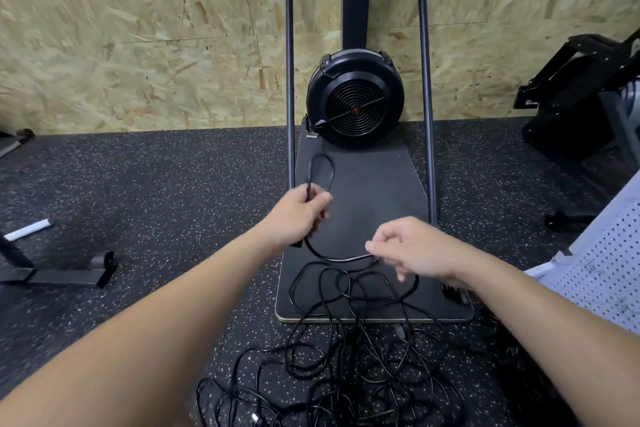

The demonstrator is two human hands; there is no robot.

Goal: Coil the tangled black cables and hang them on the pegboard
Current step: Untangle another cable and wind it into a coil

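Left hand [299,215] is gripping a black cable [341,258], fingers curled round it, a small loop [322,172] sticking up at 12 o'clock of the fist. From under the fist the cable is sagging in an arc toward 4 o'clock, over to the right hand [412,248]. Right hand is pinching that same cable between thumb and fingertips, other fingers curled loosely. Both hands are hovering over a dark platform [381,184], well apart from each other, arc strung between them.

Rest of the cables is lying in a tangle [346,367] at 6 o'clock of the hands, partly on the platform's near edge, mostly on the speckled floor [156,184]. Strands are crossing many times; can't tell how many cables. A connector end [400,331] is showing in the pile.

Fan housing [355,102] is sitting at 12 o'clock on the platform's far end, inside a black tube frame [289,80], against an OSB wall [138,28]. White pegboard [602,270] is leaning at 3 o'clock, right edge of view. White tube [27,229] is lying on the floor at 9 o'clock.
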